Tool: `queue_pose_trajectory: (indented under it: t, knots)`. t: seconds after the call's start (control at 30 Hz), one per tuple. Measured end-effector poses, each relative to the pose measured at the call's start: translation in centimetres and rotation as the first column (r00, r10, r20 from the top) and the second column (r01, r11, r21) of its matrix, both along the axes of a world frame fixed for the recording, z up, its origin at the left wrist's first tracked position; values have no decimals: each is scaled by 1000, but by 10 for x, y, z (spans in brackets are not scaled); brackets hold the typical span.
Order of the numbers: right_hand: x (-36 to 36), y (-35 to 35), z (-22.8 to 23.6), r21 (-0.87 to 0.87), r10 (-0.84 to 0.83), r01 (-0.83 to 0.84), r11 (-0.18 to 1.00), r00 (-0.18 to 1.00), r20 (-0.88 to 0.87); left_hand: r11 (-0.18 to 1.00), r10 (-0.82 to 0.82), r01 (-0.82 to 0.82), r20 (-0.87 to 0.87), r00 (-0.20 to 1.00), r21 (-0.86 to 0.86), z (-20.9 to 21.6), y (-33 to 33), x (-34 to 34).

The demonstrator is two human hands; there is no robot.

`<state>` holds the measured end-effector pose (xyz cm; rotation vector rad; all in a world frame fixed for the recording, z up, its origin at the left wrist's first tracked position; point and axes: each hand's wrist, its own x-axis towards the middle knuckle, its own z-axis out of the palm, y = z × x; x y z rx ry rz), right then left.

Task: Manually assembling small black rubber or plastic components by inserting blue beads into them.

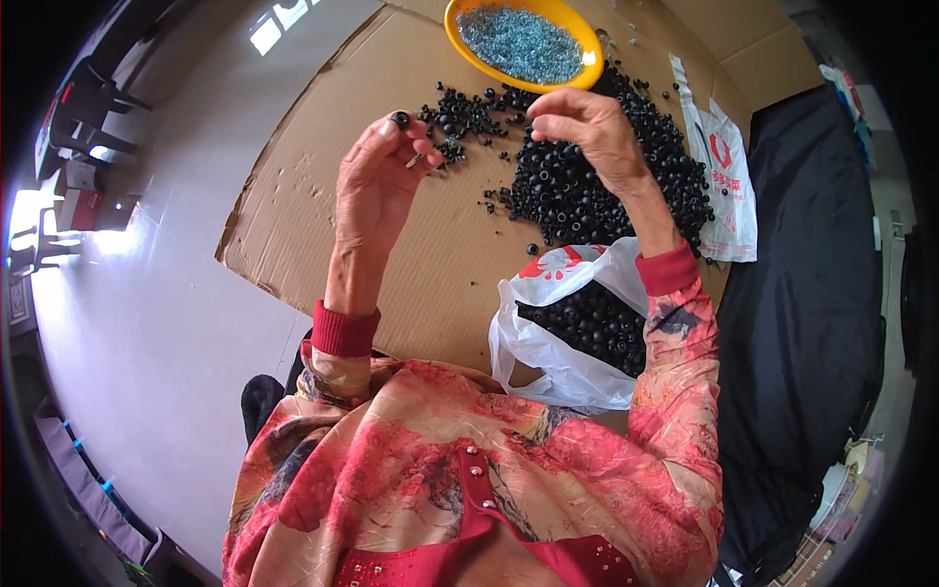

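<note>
My left hand (383, 166) is raised over the cardboard, its fingers closed on a small round black bead-like piece (400, 119) with a hole, held at the fingertips. A small pale, shiny bit (415, 159) shows by its lower fingers; I cannot tell what it is. My right hand (595, 135) hovers over a big heap of similar black pieces (572, 191), thumb and fingers drawn together. Anything between those fingertips is too small to make out. Just beyond it is a yellow bowl (590, 80) of tiny clear-blue pieces (518, 41).
An open white plastic bag (514, 342) of black pieces lies close to my body. The cardboard sheet (421, 254) lies under the heap. At the right are a flattened white bag (729, 196) and black cloth (807, 264). Dark chairs (83, 108) stand far left.
</note>
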<state>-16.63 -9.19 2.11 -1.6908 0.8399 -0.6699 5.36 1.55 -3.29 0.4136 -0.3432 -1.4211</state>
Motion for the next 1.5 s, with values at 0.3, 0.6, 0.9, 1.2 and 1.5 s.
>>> queue_pose_trajectory:
  t: [0.3, 0.6, 0.9, 1.2, 1.5]
  knots:
    - [5, -29, -68, -620, -25, -358, 698, 853, -521, 999, -34, 35, -31, 999, 22, -8, -5, -5]
    - [7, -22, -84, -681, -12, -440, 586, 835, -550, 987, -157, 162, -207, 966, 8, -1, -10, -22]
    - [17, 9, 35, -128, -32, 21, 992, 996, -79, 972, -228, 217, -133, 965, -94, 26, -17, -43]
    - [-4, 28, 66, -713, -44, -9, 701, 997, -56, 959, -249, 254, 59, 967, -126, 46, -16, -69]
    - [-15, 35, 61, -903, -124, -79, 423, 982, -144, 970, -190, 206, 124, 974, -131, 56, -10, -85]
